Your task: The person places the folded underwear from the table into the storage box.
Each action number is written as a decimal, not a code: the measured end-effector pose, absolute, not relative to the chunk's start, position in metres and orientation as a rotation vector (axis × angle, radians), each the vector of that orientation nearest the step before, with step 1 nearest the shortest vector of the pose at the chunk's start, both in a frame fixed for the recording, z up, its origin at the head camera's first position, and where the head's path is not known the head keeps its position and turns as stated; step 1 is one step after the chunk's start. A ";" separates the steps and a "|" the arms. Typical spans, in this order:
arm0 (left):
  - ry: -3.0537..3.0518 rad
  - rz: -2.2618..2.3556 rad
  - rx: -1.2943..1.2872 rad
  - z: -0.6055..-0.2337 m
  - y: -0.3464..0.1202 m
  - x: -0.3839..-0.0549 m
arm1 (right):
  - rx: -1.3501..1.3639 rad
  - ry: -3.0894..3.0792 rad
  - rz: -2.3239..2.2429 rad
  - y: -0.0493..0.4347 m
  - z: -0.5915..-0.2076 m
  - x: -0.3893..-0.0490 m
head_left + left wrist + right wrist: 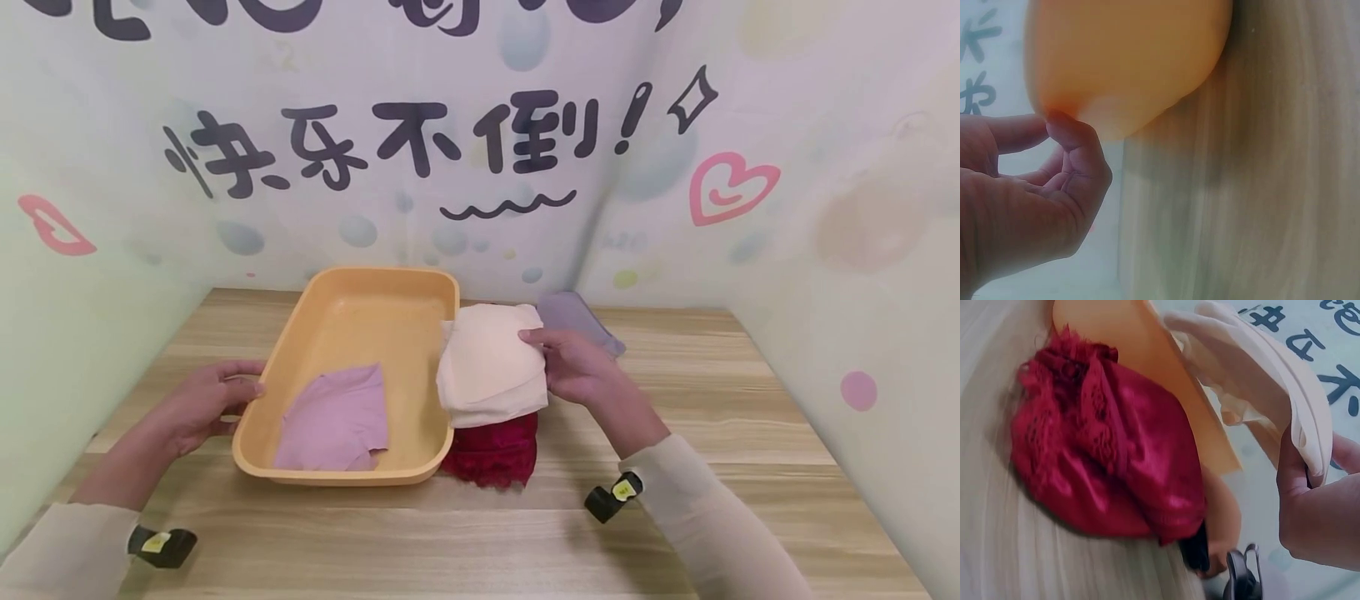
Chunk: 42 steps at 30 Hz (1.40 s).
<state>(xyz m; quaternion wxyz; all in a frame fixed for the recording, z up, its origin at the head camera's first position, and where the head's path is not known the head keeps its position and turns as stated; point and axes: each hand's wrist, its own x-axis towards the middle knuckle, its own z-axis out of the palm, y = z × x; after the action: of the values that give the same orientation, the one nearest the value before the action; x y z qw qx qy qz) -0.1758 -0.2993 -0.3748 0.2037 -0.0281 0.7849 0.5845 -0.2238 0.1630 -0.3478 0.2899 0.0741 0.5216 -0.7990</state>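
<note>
My left hand pinches the left rim of an orange plastic tray; the left wrist view shows thumb and finger meeting at its edge. A lilac cloth piece lies flat in the tray's near end. My right hand grips a folded cream garment by its right side, thumb on top. This garment is held just beyond the tray's right rim, above a dark red satin garment with lace. In the right wrist view, the red satin garment lies bunched below the held one.
A grey-purple folded cloth lies behind my right hand, near the back wall. Beyond the red garment, the right wrist view shows a tan item, a black item and a blurred dark clip-like thing. A printed sheet hangs behind the wooden table.
</note>
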 end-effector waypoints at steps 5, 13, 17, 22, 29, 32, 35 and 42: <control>2.197 1.626 -0.084 -0.374 -0.298 -0.176 | 0.200 1.341 -2.136 0.149 -0.349 -0.225; 2.188 1.629 -0.079 -0.374 -0.299 -0.176 | 0.192 1.286 -2.130 0.129 -0.354 -0.225; 2.186 1.634 -0.071 -0.376 -0.300 -0.176 | 0.207 1.278 -2.126 0.120 -0.357 -0.225; 2.177 1.642 -0.080 -0.377 -0.300 -0.177 | 0.198 1.280 -2.123 0.108 -0.358 -0.225; 2.156 1.653 -0.068 -0.377 -0.301 -0.178 | 0.167 1.275 -2.145 0.094 -0.356 -0.224; 2.150 1.658 -0.063 -0.377 -0.301 -0.179 | 0.160 1.278 -2.149 0.088 -0.355 -0.223; 2.147 1.663 -0.059 -0.377 -0.301 -0.179 | 0.164 1.277 -2.148 0.080 -0.353 -0.222; 2.145 1.653 -0.058 -0.379 -0.302 -0.180 | 0.177 1.277 -2.127 0.064 -0.354 -0.218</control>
<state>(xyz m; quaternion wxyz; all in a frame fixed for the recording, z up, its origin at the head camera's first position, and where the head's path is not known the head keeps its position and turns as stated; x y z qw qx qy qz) -0.1798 -0.3020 -0.3785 0.2146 -0.0210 0.7734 0.5961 -0.2176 0.0636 -0.3538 0.3214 0.0672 0.4862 -0.8098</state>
